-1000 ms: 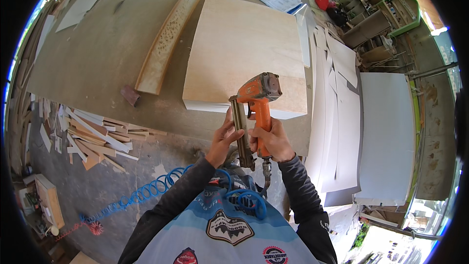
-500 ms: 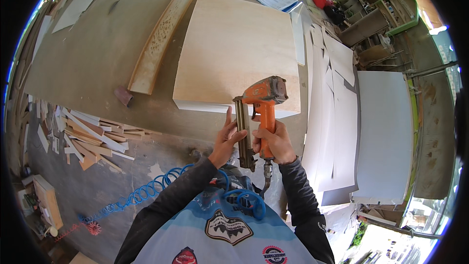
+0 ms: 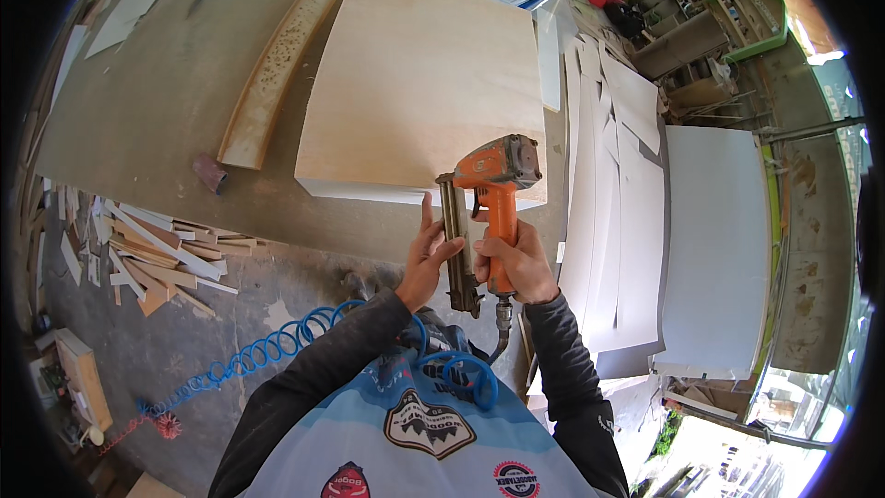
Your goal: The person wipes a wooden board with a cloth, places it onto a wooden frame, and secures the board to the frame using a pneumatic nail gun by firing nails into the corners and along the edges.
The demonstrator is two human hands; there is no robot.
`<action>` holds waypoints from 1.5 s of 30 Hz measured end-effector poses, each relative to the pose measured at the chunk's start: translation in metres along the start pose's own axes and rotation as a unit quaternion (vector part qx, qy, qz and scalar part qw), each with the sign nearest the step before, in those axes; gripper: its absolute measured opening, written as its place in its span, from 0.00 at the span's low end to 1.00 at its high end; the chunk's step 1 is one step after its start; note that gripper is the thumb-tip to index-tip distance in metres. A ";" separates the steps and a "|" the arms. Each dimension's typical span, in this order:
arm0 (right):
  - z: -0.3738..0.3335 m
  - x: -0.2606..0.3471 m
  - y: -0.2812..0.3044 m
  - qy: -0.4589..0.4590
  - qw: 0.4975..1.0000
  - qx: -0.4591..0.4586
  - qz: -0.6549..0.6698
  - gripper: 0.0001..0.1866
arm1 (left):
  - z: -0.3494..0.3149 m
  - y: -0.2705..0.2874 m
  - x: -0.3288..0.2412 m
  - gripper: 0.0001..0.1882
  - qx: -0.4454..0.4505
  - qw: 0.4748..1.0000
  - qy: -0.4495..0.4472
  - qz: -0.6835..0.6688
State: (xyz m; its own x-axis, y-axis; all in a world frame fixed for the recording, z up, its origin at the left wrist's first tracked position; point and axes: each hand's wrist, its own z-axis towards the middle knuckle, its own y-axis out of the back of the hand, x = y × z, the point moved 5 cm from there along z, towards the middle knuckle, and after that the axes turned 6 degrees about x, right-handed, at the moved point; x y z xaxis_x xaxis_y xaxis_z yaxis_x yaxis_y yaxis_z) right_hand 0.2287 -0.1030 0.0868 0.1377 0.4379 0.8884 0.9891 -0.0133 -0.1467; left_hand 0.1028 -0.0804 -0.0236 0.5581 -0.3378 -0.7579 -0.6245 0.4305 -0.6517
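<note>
In the centre of the frame, the right hand [image 3: 527,265] wraps the handle [image 3: 501,218] of an orange nail gun [image 3: 496,166], probably to bear its weight; the left hand's [image 3: 424,265] thumb lies against the metal magazine [image 3: 451,221], seemingly steadying it, though I cannot tell whether its fingers close there; the pale wooden box [image 3: 424,83] rests on the workbench [image 3: 157,101], upper centre, broad face up

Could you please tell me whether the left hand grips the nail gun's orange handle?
No, the right hand grips the orange handle of the nail gun, while the left hand is at its metal magazine.
</note>
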 end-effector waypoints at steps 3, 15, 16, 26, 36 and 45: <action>0.000 0.003 -0.001 -0.008 1.000 0.009 -0.016 0.26 | -0.001 0.000 0.001 0.23 -0.010 1.000 -0.006 -0.006; 0.000 0.002 0.009 -0.009 0.999 0.019 -0.024 0.25 | 0.000 -0.006 0.005 0.26 -0.030 1.000 0.005 0.003; -0.001 0.002 0.010 -0.011 1.000 0.014 -0.024 0.24 | 0.001 -0.007 0.004 0.25 -0.024 1.000 0.004 -0.002; -0.004 0.003 0.019 -0.008 1.000 0.025 -0.012 0.24 | 0.005 -0.013 0.013 0.34 -0.022 0.999 0.018 0.025; -0.026 -0.005 0.057 -0.006 1.000 -0.027 0.010 0.24 | 0.017 -0.043 0.038 0.31 0.012 0.999 0.037 0.037; -0.029 0.001 0.069 0.003 1.000 -0.009 -0.014 0.24 | 0.023 -0.053 0.048 0.27 0.017 0.999 0.036 -0.001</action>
State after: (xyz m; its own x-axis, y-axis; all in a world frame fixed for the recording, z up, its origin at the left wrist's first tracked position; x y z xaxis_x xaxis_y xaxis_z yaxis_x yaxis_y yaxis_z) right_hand 0.2990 -0.1295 0.0896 0.1108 0.4332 0.8945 0.9933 -0.0176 -0.1145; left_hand 0.1750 -0.1000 -0.0251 0.5176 -0.3976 -0.7576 -0.6038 0.4575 -0.6527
